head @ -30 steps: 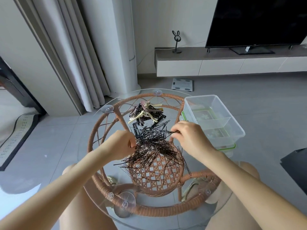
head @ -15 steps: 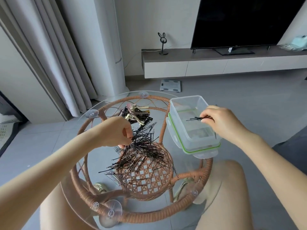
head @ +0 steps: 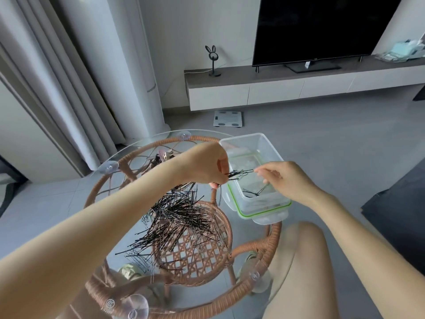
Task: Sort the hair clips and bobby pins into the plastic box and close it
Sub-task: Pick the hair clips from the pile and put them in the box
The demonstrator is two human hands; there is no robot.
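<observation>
A clear plastic box (head: 271, 204) with a green seal stands on the right side of the round glass table (head: 138, 148). My left hand (head: 207, 164) is shut on a small bunch of black bobby pins (head: 240, 174), held over the box's near-left rim. My right hand (head: 284, 178) hovers above the box, fingers apart, its fingertips at the free end of that bunch. A few bobby pins (head: 253, 192) lie inside the box. A large heap of bobby pins (head: 181, 217) covers the table's middle. Hair clips (head: 162, 156) lie at the far side, mostly hidden behind my left forearm.
The table has a rattan frame (head: 257, 247) and suction cups under the glass; my knees are below it. A white scale (head: 227, 118) lies on the floor beyond. A TV bench (head: 276, 88) with a TV runs along the back wall. Dark furniture (head: 400, 203) stands at right.
My right hand has let its pins drop into the box. My left hand has lifted a bunch from the heap and carried it right, over the box.
</observation>
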